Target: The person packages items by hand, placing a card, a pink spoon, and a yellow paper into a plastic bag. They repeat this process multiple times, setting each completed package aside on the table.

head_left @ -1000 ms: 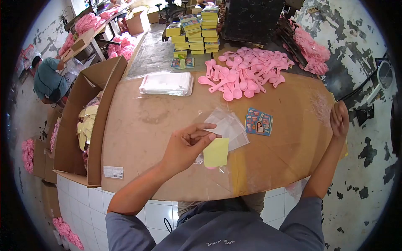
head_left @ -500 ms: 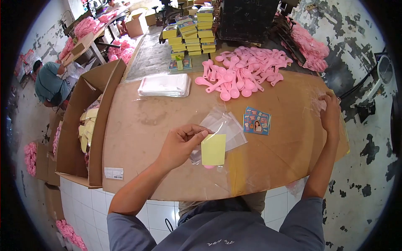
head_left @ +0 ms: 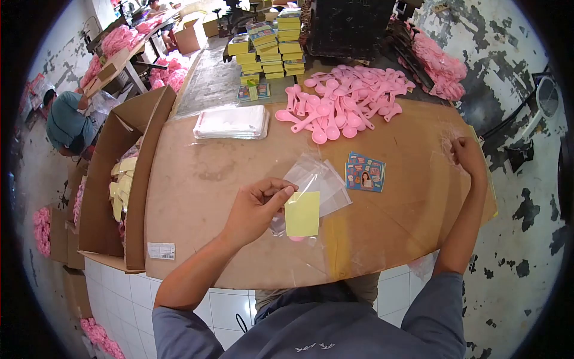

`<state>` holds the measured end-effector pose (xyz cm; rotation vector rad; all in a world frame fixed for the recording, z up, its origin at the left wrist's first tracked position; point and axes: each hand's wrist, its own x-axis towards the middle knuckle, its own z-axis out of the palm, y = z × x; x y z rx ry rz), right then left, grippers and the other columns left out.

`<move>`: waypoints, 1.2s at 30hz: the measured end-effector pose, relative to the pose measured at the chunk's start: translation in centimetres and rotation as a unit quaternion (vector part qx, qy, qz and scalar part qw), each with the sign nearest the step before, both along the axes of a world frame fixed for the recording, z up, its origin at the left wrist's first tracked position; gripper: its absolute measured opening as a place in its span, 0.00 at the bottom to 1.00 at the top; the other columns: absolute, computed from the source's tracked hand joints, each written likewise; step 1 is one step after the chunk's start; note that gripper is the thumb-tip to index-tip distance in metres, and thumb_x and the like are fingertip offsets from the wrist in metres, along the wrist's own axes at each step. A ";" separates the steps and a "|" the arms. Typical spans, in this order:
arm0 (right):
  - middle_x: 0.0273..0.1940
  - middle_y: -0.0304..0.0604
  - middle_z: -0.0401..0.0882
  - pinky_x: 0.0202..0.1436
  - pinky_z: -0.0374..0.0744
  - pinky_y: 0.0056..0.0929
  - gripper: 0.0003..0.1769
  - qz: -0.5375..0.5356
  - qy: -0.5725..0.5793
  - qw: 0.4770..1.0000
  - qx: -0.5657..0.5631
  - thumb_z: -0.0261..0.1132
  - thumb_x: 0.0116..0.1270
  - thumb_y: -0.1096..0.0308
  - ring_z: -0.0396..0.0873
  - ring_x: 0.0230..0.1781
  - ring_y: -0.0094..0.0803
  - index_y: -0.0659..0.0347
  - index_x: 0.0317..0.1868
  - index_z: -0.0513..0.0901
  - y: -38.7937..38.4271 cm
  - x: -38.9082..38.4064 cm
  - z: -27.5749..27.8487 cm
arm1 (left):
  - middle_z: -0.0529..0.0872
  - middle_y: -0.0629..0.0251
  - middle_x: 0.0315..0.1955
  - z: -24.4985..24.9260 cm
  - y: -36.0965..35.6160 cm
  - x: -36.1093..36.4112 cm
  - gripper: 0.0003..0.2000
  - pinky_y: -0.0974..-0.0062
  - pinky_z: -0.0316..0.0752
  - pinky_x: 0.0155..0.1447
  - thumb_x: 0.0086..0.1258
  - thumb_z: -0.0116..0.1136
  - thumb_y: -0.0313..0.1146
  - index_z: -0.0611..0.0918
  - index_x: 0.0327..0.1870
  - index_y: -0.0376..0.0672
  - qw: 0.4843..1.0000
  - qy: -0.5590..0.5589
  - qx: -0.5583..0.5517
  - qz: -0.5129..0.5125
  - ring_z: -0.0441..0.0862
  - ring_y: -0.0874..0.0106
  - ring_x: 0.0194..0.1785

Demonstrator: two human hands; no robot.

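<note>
My left hand [head_left: 260, 206] pinches the top of a clear plastic bag [head_left: 308, 185] between thumb and fingers. A yellow card [head_left: 302, 214] shows in that bag, and a bit of pink peeks out below it. Beneath, more clear bags [head_left: 332, 194] lie on the cardboard tabletop [head_left: 215, 239]. Over at the right edge, my right hand [head_left: 469, 157] has its fingers curled together beside some clear film [head_left: 451, 143] stuck to the cardboard; what they grip, if anything, is too small to make out. Blue picture cards [head_left: 365, 173] lie between the hands.
Pink scoops [head_left: 335, 107] are heaped at the back, beside a stack of clear bags [head_left: 232, 122]. Behind stand piles of yellow-edged cards [head_left: 272, 51] and a black box [head_left: 347, 30]. An open carton [head_left: 154, 137] borders the left side. Another person [head_left: 69, 122] sits farther left.
My right hand has drawn slightly left, and its fingers have curled in from their reach at the film. My left hand still holds the bag in nearly the same place.
</note>
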<state>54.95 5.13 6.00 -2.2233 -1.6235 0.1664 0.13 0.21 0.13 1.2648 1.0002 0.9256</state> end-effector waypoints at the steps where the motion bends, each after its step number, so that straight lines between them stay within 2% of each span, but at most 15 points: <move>1: 0.30 0.47 0.84 0.35 0.76 0.35 0.10 -0.006 -0.001 1.000 -0.015 0.66 0.69 0.67 0.81 0.30 0.32 0.68 0.40 0.85 0.5 -0.4 0.5 | 0.92 0.65 0.37 0.0 0.0 0.1 0.10 0.79 0.83 0.43 0.80 0.61 0.34 0.87 0.50 0.35 1.000 -0.006 -0.002 0.000 0.87 0.80 0.39; 2: 0.29 0.46 0.84 0.33 0.75 0.36 0.10 -0.010 -0.002 1.000 -0.029 0.66 0.69 0.67 0.80 0.28 0.32 0.68 0.39 0.85 0.8 -1.0 0.8 | 0.92 0.64 0.37 0.0 0.1 0.1 0.11 0.79 0.83 0.43 0.80 0.61 0.34 0.87 0.50 0.35 1.000 -0.012 -0.003 0.002 0.87 0.80 0.39; 4: 0.33 0.43 0.85 0.38 0.77 0.33 0.10 0.095 -0.018 0.995 0.031 0.68 0.68 0.68 0.81 0.32 0.30 0.66 0.44 0.86 0.5 -3.9 0.4 | 0.91 0.67 0.36 0.0 0.1 0.0 0.12 0.82 0.80 0.41 0.80 0.60 0.35 0.87 0.51 0.35 1.000 -0.009 0.000 0.000 0.84 0.84 0.38; 6: 0.41 0.41 0.87 0.46 0.79 0.31 0.14 0.249 0.058 0.965 0.062 0.70 0.66 0.67 0.83 0.40 0.29 0.63 0.50 0.86 -0.7 -10.9 1.0 | 0.91 0.69 0.35 -0.1 0.0 0.1 0.13 0.83 0.78 0.40 0.81 0.60 0.36 0.87 0.52 0.35 1.000 -0.007 0.004 0.005 0.83 0.86 0.37; 8: 0.49 0.41 0.87 0.53 0.79 0.30 0.20 0.326 0.165 0.931 -0.031 0.72 0.66 0.65 0.83 0.48 0.29 0.61 0.58 0.84 -0.8 -15.9 0.2 | 0.91 0.69 0.34 -0.1 0.0 0.2 0.13 0.84 0.78 0.40 0.81 0.60 0.37 0.87 0.53 0.35 1.000 -0.002 0.009 0.014 0.83 0.86 0.37; 12: 0.50 0.41 0.87 0.54 0.80 0.32 0.23 0.462 0.268 0.845 -0.044 0.73 0.70 0.60 0.83 0.51 0.29 0.59 0.61 0.83 -2.9 -25.6 -0.6 | 0.91 0.69 0.35 -0.6 0.0 0.3 0.14 0.83 0.78 0.41 0.81 0.60 0.38 0.87 0.53 0.35 1.000 -0.022 0.003 0.019 0.83 0.86 0.37; 15: 0.50 0.42 0.86 0.54 0.81 0.31 0.21 0.466 0.368 0.803 -0.056 0.71 0.72 0.62 0.83 0.50 0.27 0.61 0.62 0.82 -3.1 -29.4 -2.9 | 0.92 0.67 0.38 -0.6 -0.2 0.5 0.13 0.82 0.81 0.44 0.81 0.61 0.37 0.87 0.53 0.34 0.999 -0.050 0.003 0.017 0.84 0.84 0.40; 18: 0.48 0.41 0.86 0.52 0.82 0.28 0.17 0.387 0.513 0.755 -0.129 0.69 0.74 0.65 0.84 0.46 0.25 0.64 0.59 0.83 -2.8 -30.4 -4.7 | 0.92 0.65 0.41 -0.4 -0.2 0.6 0.12 0.80 0.83 0.46 0.80 0.61 0.34 0.87 0.53 0.34 0.998 -0.056 0.009 0.009 0.86 0.82 0.42; 24: 0.40 0.38 0.88 0.46 0.83 0.24 0.10 0.349 0.545 0.754 -0.117 0.69 0.74 0.70 0.85 0.40 0.21 0.66 0.51 0.87 -2.4 -30.0 -6.0 | 0.92 0.64 0.43 -1.0 0.0 0.5 0.12 0.80 0.84 0.46 0.79 0.62 0.32 0.87 0.56 0.35 0.999 -0.028 0.018 0.001 0.87 0.80 0.43; 27: 0.39 0.37 0.88 0.44 0.83 0.22 0.10 0.303 0.580 0.739 -0.162 0.69 0.74 0.71 0.84 0.39 0.20 0.65 0.51 0.87 -2.2 -29.3 -6.2 | 0.92 0.64 0.43 -1.0 0.0 0.7 0.12 0.81 0.83 0.45 0.79 0.62 0.30 0.87 0.57 0.35 0.999 -0.024 0.024 -0.004 0.86 0.81 0.43; 30: 0.39 0.36 0.87 0.42 0.82 0.21 0.09 0.365 0.553 0.743 -0.095 0.68 0.74 0.71 0.83 0.38 0.19 0.64 0.51 0.88 -1.8 -28.7 -7.3 | 0.92 0.66 0.44 -1.2 0.3 0.6 0.12 0.83 0.81 0.44 0.79 0.61 0.28 0.87 0.58 0.36 0.999 -0.019 0.035 -0.014 0.85 0.82 0.43; 32: 0.39 0.36 0.87 0.42 0.82 0.21 0.08 0.365 0.538 0.753 -0.106 0.67 0.75 0.72 0.83 0.37 0.18 0.65 0.49 0.89 -1.7 -28.2 -7.4 | 0.91 0.66 0.44 -1.5 0.5 0.2 0.12 0.83 0.80 0.43 0.78 0.61 0.25 0.87 0.58 0.36 0.998 -0.022 0.047 -0.027 0.84 0.83 0.43; 36: 0.38 0.36 0.88 0.41 0.81 0.21 0.08 0.374 0.532 0.755 -0.087 0.66 0.75 0.73 0.82 0.35 0.18 0.66 0.48 0.90 -1.7 -28.1 -7.1 | 0.91 0.67 0.44 -1.3 0.6 -0.2 0.12 0.83 0.79 0.42 0.79 0.60 0.29 0.87 0.58 0.35 0.996 0.021 0.073 -0.050 0.83 0.84 0.41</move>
